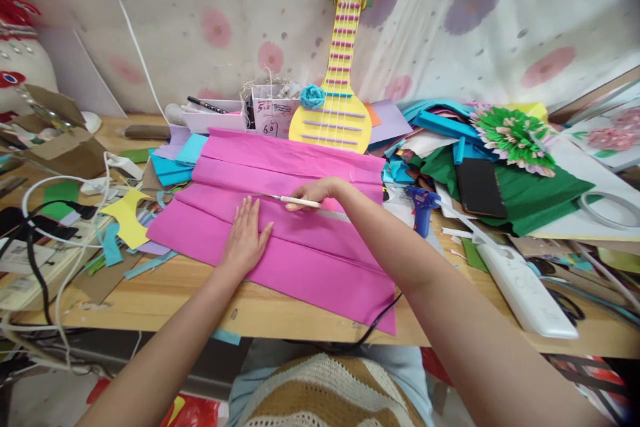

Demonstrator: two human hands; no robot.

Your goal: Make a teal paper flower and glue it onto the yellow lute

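Note:
A broad sheet of pink crepe paper (pixel 320 273) with lengthwise folds lies over the middle of the table. My left hand (pixel 246 237) rests flat on it, fingers stretched out and holding nothing. In my right hand (pixel 320 192) is a slim white-handled cutting tool (pixel 301 202), its thin metal blade pointing left along a fold, close to my left fingertips. Whether it is a knife or scissors cannot be made out. The fingers under the handle are partly hidden.
Behind the paper stands a yellow paper lute (pixel 333 121) with a blue flower. To the right lie a blue glue gun (pixel 423 209), a black phone (pixel 481 188) and a white power strip (pixel 527 293). Cables and paper scraps (pixel 127 213) cover the left side.

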